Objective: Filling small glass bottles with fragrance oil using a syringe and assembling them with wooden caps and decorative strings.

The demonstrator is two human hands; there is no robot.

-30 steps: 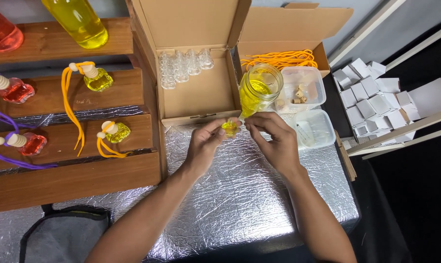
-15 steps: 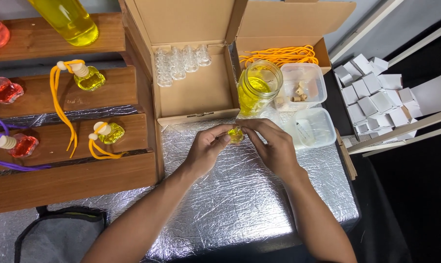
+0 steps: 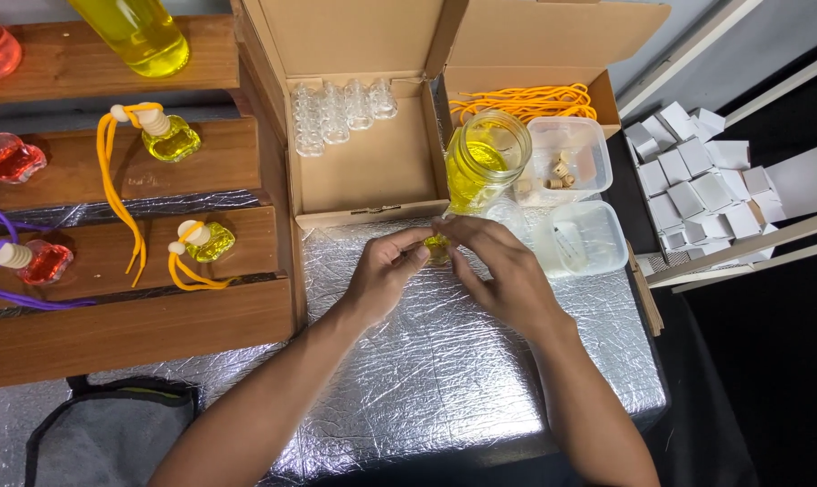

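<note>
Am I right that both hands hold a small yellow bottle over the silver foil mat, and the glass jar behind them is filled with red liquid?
Not quite. The head view shows the glass jar holding yellow liquid, not red. The rest stands: left hand and right hand hold the small yellow bottle over the silver foil mat.

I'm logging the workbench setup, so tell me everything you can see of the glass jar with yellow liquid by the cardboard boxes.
The glass jar is clear and round, with a wide open mouth, a thick rim and no lid on it. Yellow liquid fills roughly the lower half. It stands upright on the silver quilted mat, just in front of the box of orange cords, against the clear plastic tub to its right. Neither hand touches it; both work at a small yellow bottle just in front of it.
</note>
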